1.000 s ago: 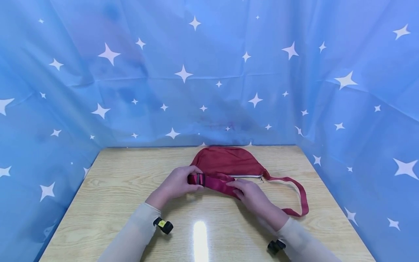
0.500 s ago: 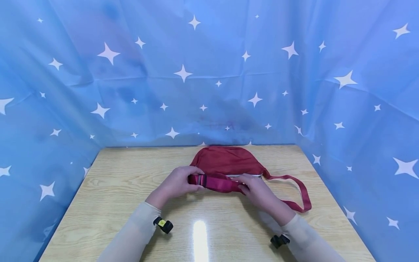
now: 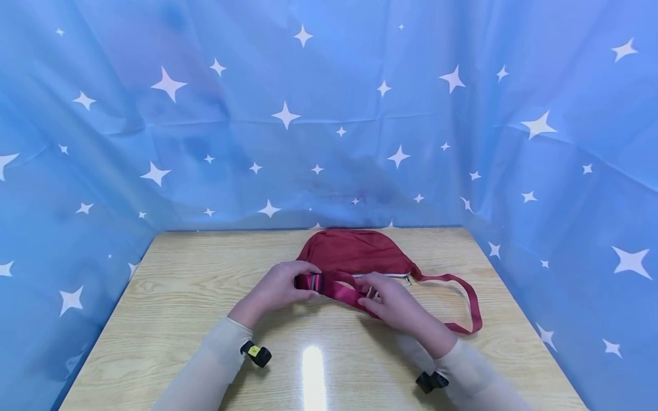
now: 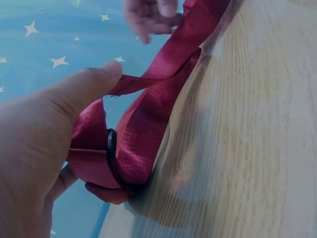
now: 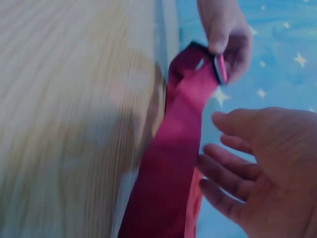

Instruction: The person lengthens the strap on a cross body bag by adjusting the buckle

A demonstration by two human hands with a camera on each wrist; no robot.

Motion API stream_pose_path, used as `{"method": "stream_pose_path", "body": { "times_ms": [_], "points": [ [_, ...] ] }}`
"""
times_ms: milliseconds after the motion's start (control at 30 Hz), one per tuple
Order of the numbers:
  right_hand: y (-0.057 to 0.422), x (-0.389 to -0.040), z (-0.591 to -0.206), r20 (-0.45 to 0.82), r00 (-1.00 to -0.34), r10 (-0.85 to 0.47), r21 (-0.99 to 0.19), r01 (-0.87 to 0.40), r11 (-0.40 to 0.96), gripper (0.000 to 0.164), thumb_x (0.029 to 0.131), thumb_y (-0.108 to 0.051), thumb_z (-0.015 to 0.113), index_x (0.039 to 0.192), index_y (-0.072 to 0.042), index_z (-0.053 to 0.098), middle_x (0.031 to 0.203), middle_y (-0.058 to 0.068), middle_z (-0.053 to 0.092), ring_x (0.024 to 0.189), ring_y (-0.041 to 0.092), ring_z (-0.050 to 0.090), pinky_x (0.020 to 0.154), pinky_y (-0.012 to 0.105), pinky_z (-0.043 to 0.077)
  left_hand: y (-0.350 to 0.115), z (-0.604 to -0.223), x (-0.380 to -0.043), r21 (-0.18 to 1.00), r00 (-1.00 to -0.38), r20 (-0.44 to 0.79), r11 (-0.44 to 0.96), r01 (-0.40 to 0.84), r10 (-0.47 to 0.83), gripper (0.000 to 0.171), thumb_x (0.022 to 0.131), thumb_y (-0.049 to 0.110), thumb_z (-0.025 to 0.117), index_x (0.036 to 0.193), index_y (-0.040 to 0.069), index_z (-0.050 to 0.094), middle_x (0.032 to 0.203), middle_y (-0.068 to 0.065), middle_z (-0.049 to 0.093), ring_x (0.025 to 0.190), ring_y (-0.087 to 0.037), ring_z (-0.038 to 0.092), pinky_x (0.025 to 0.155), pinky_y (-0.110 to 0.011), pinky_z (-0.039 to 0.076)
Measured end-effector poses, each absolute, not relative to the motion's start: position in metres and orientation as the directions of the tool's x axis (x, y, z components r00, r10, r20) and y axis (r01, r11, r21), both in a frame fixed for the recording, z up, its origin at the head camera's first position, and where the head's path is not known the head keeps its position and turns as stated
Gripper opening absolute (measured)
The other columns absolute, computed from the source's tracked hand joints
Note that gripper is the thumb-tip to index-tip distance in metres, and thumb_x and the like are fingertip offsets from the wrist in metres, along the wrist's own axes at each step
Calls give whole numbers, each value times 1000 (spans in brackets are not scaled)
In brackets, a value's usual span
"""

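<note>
A dark red waist bag (image 3: 354, 251) lies at the back of the table, its zipper edge toward me. Its wide strap (image 3: 343, 292) runs in front of the bag between my hands. My left hand (image 3: 280, 283) pinches the strap beside a black slider buckle (image 4: 112, 144), thumb on top. In the left wrist view, the webbing doubles back through the buckle. My right hand (image 3: 393, 299) is beside the strap further right. The right wrist view shows its fingers (image 5: 230, 166) spread and relaxed next to the webbing, with the thumb apart from it.
On the right, the rest of the strap (image 3: 473, 302) loops over the wooden table (image 3: 195, 285). A blue curtain (image 3: 231, 142) with white stars encloses the table at the back and both sides.
My right hand first slid right along the strap, then came back left and loosened its fingers from it. The left hand has kept its grip in place. The right-hand strap loop shifted slightly.
</note>
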State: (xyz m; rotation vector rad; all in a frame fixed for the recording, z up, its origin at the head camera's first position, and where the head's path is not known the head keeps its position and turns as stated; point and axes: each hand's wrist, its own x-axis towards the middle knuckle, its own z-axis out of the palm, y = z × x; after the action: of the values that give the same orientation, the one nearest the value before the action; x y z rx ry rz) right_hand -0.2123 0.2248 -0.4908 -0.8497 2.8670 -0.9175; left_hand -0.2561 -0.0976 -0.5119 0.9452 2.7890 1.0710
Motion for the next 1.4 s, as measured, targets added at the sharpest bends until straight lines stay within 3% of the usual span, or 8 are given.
{"method": "stream_pose_path", "body": {
  "times_ms": [133,333,533,700,867,1000,1400],
  "points": [
    [196,-213,-488,220,-823,-524,-513,-554,655,43,99,-21,86,138,-8,71,120,4,70,110,20,65,96,45,58,-97,-513,-256,599,-800,222,570,563,557,51,90,32,96,136,24,76,128,8,75,112,-14,68,100,-42,57],
    [163,-224,-494,270,-795,-542,-453,-602,658,54,97,-29,89,143,-11,67,134,3,70,127,23,64,107,47,56,-96,-514,-257,615,-796,233,549,566,559,53,90,33,95,137,24,75,129,8,75,114,-14,68,100,-42,56],
    [154,-229,-501,288,-795,-534,-466,-603,647,51,96,-25,91,139,-8,69,131,6,73,123,26,67,107,49,55,-96,-517,-256,642,-815,204,554,530,543,55,89,34,95,138,21,73,124,5,75,107,-14,67,95,-39,57],
    [154,-233,-507,301,-785,-542,-471,-616,631,49,95,-24,92,137,-10,70,126,1,70,118,20,65,102,42,58,-97,-517,-255,639,-818,193,563,524,543,55,90,36,94,137,18,73,124,4,75,107,-14,68,95,-39,57],
    [155,-235,-509,326,-769,-551,-472,-637,610,46,93,-20,90,134,-11,70,123,-1,66,117,17,61,100,41,57,-99,-518,-255,644,-827,180,572,508,532,46,91,23,95,130,19,73,120,6,73,106,-14,66,95,-39,57],
    [157,-236,-509,337,-763,-552,-474,-644,600,46,92,-16,89,134,-11,70,123,-1,65,118,17,60,102,42,56,-101,-519,-257,622,-814,206,569,538,544,40,91,18,94,126,19,74,116,7,73,105,-13,66,96,-40,57],
    [164,-240,-508,373,-725,-580,-425,-689,587,50,87,-12,88,133,-12,70,124,-2,64,118,17,59,102,41,55,-103,-519,-258,565,-774,248,562,604,583,40,94,21,90,132,24,77,123,10,75,109,-10,66,100,-38,57]
  ]
}}
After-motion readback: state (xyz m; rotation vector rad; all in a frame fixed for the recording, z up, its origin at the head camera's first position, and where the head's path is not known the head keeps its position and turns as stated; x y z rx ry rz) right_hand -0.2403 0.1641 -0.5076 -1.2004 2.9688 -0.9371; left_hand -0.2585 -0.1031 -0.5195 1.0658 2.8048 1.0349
